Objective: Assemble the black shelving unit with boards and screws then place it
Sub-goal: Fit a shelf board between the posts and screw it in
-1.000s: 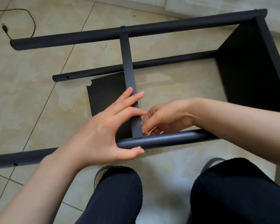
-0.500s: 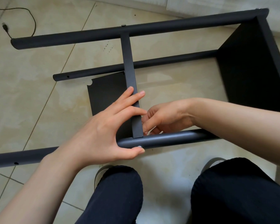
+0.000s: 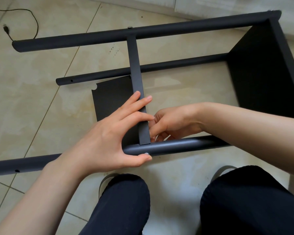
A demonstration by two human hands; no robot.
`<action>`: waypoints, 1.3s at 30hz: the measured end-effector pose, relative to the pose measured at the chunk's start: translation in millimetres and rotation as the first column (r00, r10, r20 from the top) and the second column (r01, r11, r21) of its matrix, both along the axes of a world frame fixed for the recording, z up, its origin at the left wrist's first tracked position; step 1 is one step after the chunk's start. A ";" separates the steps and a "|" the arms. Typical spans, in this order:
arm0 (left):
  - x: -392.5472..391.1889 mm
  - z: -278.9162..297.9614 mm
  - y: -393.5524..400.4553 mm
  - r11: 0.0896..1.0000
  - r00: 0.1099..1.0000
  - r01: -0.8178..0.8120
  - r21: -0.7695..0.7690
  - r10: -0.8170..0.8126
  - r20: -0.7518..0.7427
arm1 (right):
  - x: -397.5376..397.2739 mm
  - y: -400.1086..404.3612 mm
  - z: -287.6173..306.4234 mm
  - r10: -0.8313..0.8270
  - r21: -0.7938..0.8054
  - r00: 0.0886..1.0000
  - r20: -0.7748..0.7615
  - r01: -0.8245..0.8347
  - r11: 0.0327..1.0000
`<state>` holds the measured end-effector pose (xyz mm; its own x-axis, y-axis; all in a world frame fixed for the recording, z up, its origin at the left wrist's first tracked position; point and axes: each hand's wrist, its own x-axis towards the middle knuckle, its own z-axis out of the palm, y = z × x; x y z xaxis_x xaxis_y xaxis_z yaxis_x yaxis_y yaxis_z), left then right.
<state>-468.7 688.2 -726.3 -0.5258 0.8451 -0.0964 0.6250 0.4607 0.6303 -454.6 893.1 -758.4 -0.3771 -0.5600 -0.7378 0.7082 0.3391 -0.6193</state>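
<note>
The black shelving unit lies on its side on the tiled floor, with a shelf (image 3: pixel 261 73) fixed at its right end. A second shelf board (image 3: pixel 136 70) spans edge-up from the far pole (image 3: pixel 92 39) to the near pole (image 3: pixel 185 145). My left hand (image 3: pixel 109 139) lays its fingers across this board's edge, and its thumb curls under the near pole and presses a silver screw (image 3: pixel 146 153). My right hand (image 3: pixel 173 122) is curled against the board's right side just above the near pole. Whatever its fingertips hold is hidden.
A lower pole (image 3: pixel 176 64) with open screw holes lies on the floor behind the board. A black cable (image 3: pixel 32 19) trails at the top left. My knees (image 3: pixel 126 200) sit close under the near pole. A pale wall base (image 3: pixel 210 5) runs behind the unit.
</note>
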 end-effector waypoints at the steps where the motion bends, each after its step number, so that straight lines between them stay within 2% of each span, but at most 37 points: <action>1: 0.6 0.1 -0.1 1.000 1.000 -0.005 0.003 0.005 -0.005 | 0.2 1.5 2.2 0.006 0.002 1.000 -0.018 -0.006 1.000; 8: 9.3 5.1 -4.5 1.000 0.993 -0.026 -0.013 0.025 -0.112 | 12.3 17.6 28.0 0.029 0.028 0.993 -0.117 -0.026 0.999; 10: 14.8 8.2 -6.1 0.998 0.988 -0.055 -0.023 0.051 -0.144 | 18.6 17.2 34.0 0.078 0.128 0.966 -0.245 -0.047 0.991; 13: 29.1 12.1 -8.8 0.989 0.971 -0.144 -0.021 0.137 -0.196 | 27.2 10.5 42.5 0.260 0.362 0.856 -0.448 -0.092 0.928; 18: 55.6 13.8 -16.5 0.940 0.927 -0.334 0.070 0.341 -0.156 | 52.6 1.9 55.6 0.358 0.543 0.757 -0.547 -0.005 0.840; 21: 71.7 17.6 -22.7 0.868 0.855 -0.473 0.151 0.494 -0.158 | 69.1 -2.4 60.1 0.387 0.631 0.717 -0.580 0.095 0.770; 24: 92.8 26.9 -27.1 0.721 0.747 -0.643 0.257 0.665 0.001 | 81.4 -7.6 64.0 0.397 0.678 0.708 -0.584 0.156 0.719; 27: 110.4 31.4 -28.6 0.520 0.558 -0.830 0.202 0.765 0.322 | 87.2 -12.6 66.8 0.415 0.710 0.702 -0.579 0.183 0.680; 28: 112.9 29.9 -28.9 0.455 0.462 -0.881 0.127 0.773 0.434 | 87.9 -13.7 67.4 0.416 0.712 0.701 -0.579 0.186 0.677; 30: 114.5 25.4 -27.8 0.334 0.210 -0.940 -0.070 0.728 0.652 | 87.8 -14.4 68.7 0.410 0.708 0.704 -0.580 0.187 0.682; 32: 113.0 19.7 -25.3 0.236 -0.023 -0.951 -0.201 0.595 0.803 | 87.1 -14.3 69.9 0.396 0.700 0.710 -0.582 0.190 0.689; 33: 110.6 17.4 -23.3 0.189 -0.093 -0.957 -0.218 0.512 0.854 | 86.4 -14.2 70.0 0.391 0.697 0.712 -0.582 0.190 0.691; 36: 101.8 13.7 -14.7 0.038 -0.179 -0.979 -0.199 0.298 0.938 | 83.1 -13.3 69.4 0.383 0.690 0.724 -0.574 0.176 0.702; 39: 95.1 12.3 -6.2 -0.045 -0.202 -0.979 -0.197 0.207 0.957 | 80.8 -8.9 70.2 0.352 0.668 0.736 -0.578 0.179 0.723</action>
<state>-373.6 682.0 -714.0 -0.7220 -0.0530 -0.6898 -0.5754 -0.5076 0.6413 -373.7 884.2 -688.2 -0.8595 -0.0985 -0.5015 0.1775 0.8626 -0.4736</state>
